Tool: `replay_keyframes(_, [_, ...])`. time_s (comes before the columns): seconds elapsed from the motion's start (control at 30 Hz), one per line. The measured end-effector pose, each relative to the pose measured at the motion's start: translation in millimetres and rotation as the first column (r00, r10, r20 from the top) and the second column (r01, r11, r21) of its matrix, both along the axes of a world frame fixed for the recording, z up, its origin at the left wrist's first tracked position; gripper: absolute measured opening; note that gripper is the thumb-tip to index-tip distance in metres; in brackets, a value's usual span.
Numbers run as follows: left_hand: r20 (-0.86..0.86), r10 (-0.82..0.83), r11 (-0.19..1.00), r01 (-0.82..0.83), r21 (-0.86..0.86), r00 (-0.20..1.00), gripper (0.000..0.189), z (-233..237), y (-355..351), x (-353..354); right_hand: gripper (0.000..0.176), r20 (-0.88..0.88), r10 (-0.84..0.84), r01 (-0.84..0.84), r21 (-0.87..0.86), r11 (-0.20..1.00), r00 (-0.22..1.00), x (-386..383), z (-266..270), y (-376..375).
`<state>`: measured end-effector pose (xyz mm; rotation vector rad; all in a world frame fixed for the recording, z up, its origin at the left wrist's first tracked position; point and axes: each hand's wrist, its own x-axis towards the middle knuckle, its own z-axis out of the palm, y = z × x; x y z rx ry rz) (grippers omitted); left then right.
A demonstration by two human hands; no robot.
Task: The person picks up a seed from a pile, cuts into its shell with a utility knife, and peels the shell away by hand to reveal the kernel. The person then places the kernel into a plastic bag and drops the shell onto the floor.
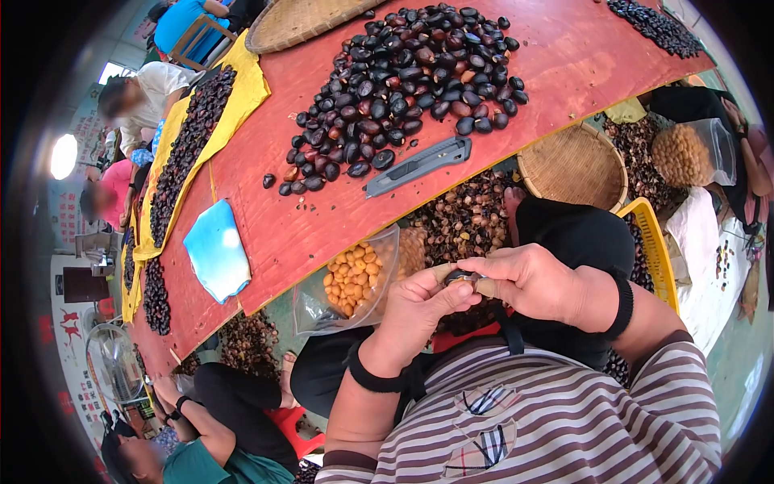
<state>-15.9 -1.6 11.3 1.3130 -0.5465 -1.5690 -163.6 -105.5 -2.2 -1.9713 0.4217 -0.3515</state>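
Seed, small and dark brown (461,277), pinched between fingertips of left hand (419,302) and right hand (532,278), mostly hidden by them, just off near edge of red wooden table (282,234). On table: one grey utility knife (419,165), one blue-and-white pad (218,250), glossy dark seeds (411,73) too many to count. Below table: brown shell pile (463,218), partly blocked by hands.

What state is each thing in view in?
Left hand: closed on a small piece.
Right hand: closed on the same piece.
Utility knife: lying flat, blade unclear.
Dark nuts: loose, heaped.
Clear bag: partly filled with orange kernels.
Round basket: facing up.
Yellow crate: holding dark nuts.
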Motion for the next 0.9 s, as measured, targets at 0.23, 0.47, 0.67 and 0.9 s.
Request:
replay_keyframes(0.23, [0.009, -0.065, 0.998, 0.065, -0.006, 0.998, 0.03, -2, 0, 4, 0.024, -0.064, -0.024, 0.014, -0.148, 0.989, 0.998, 5, 3, 1])
replay_keyframes(0.47, [0.024, -0.15, 0.988, 0.149, 0.025, 0.988, 0.028, -1, 2, 13, 0.023, -0.171, 0.08, -0.124, -0.265, 0.956, 0.982, 13, 14, -7])
replay_keyframes(0.67, [0.006, -0.079, 0.997, 0.079, -0.007, 0.997, 0.028, -5, 8, 18, 0.022, -0.167, 0.096, -0.123, -0.155, 0.98, 0.981, 25, 11, -6])
replay_keyframes(0.9, [-0.211, 0.104, 0.995, -0.103, 0.017, 0.972, 0.026, -6, 6, 23, 0.023, -0.044, -0.001, -0.005, -0.137, 0.991, 0.999, 35, 8, 2])
